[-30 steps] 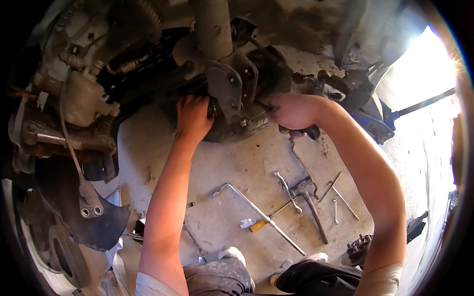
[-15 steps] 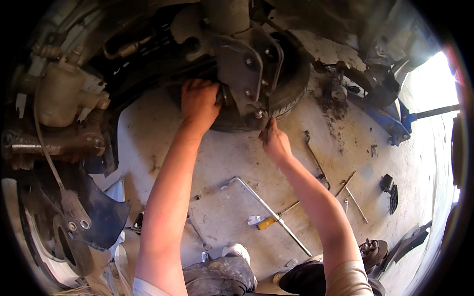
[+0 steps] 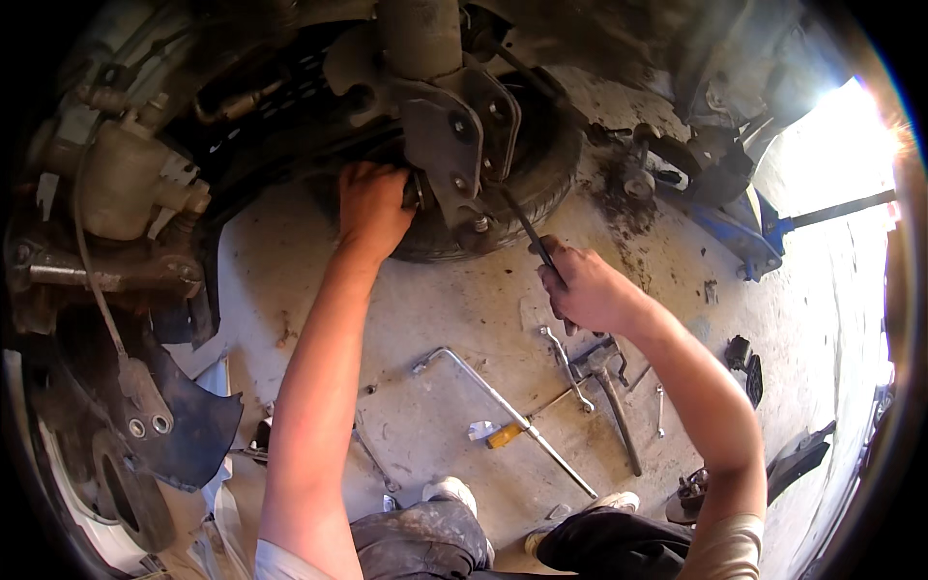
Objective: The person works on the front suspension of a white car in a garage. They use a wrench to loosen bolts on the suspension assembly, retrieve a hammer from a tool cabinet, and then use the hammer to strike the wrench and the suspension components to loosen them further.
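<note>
A dark metal bracket with two plates (image 3: pixel 437 135) hangs under a thick tube (image 3: pixel 420 39), with bolt holes along it and a bolt (image 3: pixel 480 224) near its lower end. My left hand (image 3: pixel 375 208) is closed at the left side of the bracket, beside a small shiny metal piece (image 3: pixel 420 189); what its fingers hold is hidden. My right hand (image 3: pixel 588 288) is wrapped round a dark, slim bar-like tool (image 3: pixel 527 224). That tool slants up and left, its far tip near the bracket's lower right edge; I cannot make out its exact kind.
A tyre (image 3: pixel 541 208) lies behind the bracket. On the floor are an L-shaped wrench bar (image 3: pixel 503 411), a combination wrench (image 3: pixel 565 367), a hammer (image 3: pixel 619 416) and a yellow-handled screwdriver (image 3: pixel 505 437). A brake caliper (image 3: pixel 126 179) hangs at left; a blue jack (image 3: pixel 744 237) stands right.
My right hand has drawn back from the bracket, right and slightly down, and the dark tool now shows clearly in it. My left hand stays beside the bracket. The view has shifted a little.
</note>
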The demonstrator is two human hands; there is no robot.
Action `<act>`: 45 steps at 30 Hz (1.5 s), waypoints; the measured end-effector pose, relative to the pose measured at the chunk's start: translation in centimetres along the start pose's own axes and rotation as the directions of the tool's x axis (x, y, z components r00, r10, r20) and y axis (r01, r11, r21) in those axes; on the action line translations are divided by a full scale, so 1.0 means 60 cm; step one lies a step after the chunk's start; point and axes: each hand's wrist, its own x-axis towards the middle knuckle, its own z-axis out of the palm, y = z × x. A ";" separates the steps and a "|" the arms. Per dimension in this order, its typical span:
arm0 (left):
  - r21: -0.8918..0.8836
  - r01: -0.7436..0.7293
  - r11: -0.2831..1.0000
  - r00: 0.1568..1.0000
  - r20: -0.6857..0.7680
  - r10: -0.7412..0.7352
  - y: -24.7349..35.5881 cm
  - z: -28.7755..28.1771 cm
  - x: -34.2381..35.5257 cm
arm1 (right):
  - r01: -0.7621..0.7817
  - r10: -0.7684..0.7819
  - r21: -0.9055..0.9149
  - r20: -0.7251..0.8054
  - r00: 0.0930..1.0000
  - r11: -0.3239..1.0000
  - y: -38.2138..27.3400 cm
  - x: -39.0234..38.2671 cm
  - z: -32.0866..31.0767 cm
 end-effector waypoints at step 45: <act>-0.229 0.003 0.973 0.980 0.196 0.043 -0.039 -0.005 0.001 | -0.083 0.095 0.186 -0.059 0.994 0.979 0.001 0.006 0.017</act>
